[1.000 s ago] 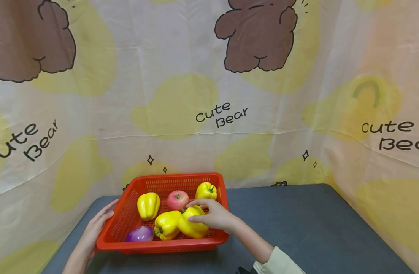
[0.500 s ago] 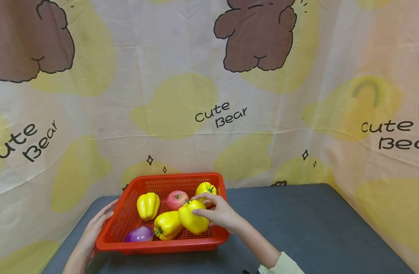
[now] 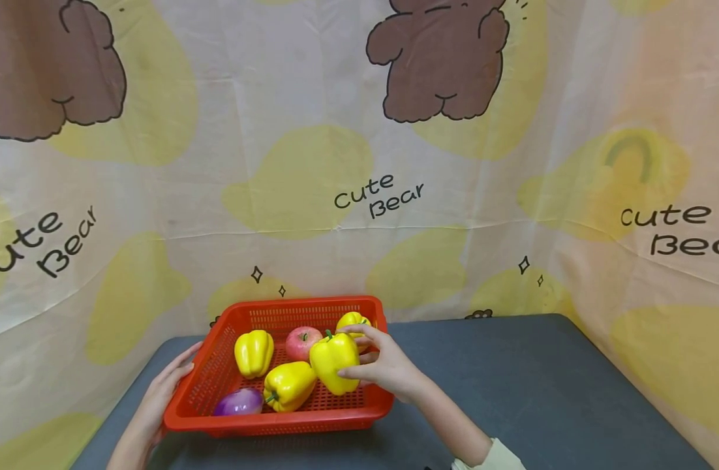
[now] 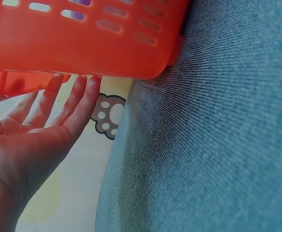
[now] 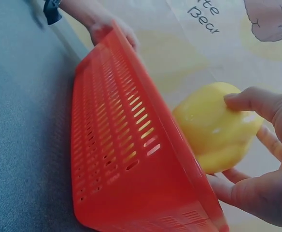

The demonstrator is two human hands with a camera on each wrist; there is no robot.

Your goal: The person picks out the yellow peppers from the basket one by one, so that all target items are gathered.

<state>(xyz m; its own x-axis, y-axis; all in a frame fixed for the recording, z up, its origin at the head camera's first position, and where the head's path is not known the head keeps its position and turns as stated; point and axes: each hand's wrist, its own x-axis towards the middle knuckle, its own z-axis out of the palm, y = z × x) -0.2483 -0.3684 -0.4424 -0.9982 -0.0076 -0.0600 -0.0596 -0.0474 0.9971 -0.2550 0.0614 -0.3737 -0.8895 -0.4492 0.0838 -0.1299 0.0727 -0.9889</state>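
Right hand (image 3: 389, 367) holding pepper (image 3: 331, 364), apple (image 3: 301, 343) nearby

Bk. pepper (image 3: 351, 319) part. hidden by R fingers (image 3: 368, 332), ctr. bear (image 3: 444, 68) cropped

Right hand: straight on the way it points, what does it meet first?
Probably the red apple, just beyond the yellow pepper the right hand holds. The pepper shows above the basket rim in the right wrist view, so it might pass over instead; depth is unclear.

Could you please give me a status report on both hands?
Right hand gripping one yellow pepper over red basket. Left hand touching basket's side. No obstruction seen.
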